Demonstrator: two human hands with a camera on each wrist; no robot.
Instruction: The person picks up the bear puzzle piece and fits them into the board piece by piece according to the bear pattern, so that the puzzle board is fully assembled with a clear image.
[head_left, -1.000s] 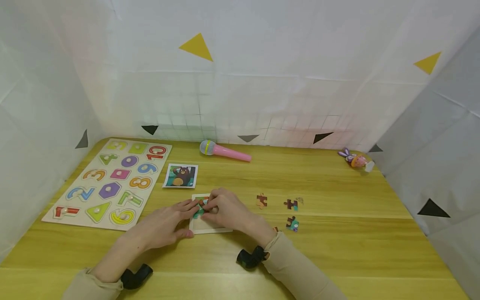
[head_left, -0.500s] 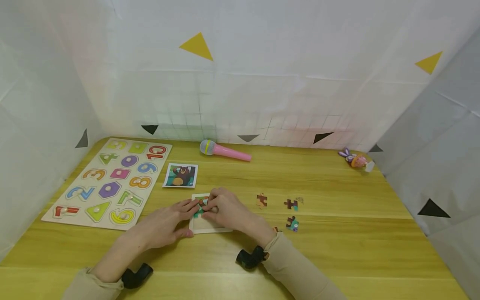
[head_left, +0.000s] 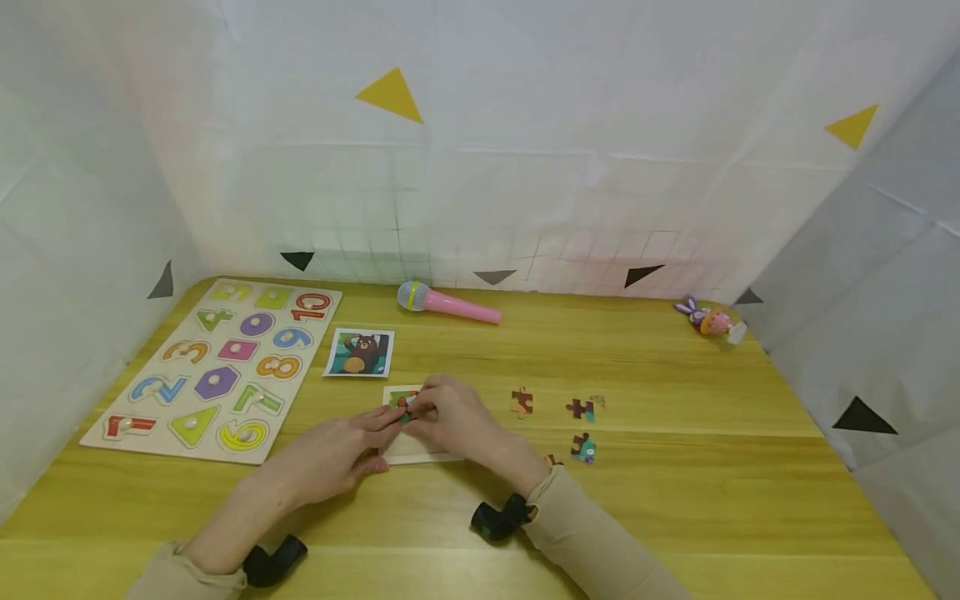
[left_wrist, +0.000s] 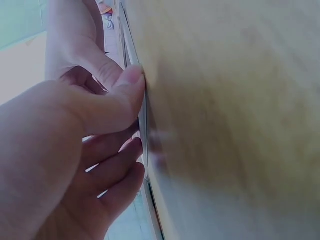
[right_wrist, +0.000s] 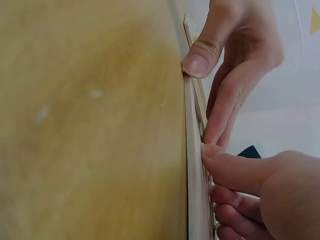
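My left hand [head_left: 337,454] rests at the left side of a small pale puzzle tray [head_left: 427,457], fingers stretched over it. Its thumb [right_wrist: 196,65] lies at the tray's near edge in the right wrist view. With thumb and fingers, my right hand [head_left: 457,421] pinches a puzzle piece [head_left: 406,418], low over the tray and mostly hidden. The left fingertips meet the right ones there. Green and brown picture parts [head_left: 399,398] show in the tray's upper left; bare wood shows along its lower part.
Loose puzzle pieces [head_left: 522,403] lie right of the tray, one partly behind my right wrist. A bear picture card [head_left: 360,353], a number board [head_left: 217,367], a pink toy microphone [head_left: 457,306] and a rabbit toy [head_left: 708,320] lie around on the wooden table.
My left fingertips have shifted slightly right, against the right hand's fingers, covering green parts that showed before. The right hand stays almost in place, still pinching. The head view has shifted slightly.
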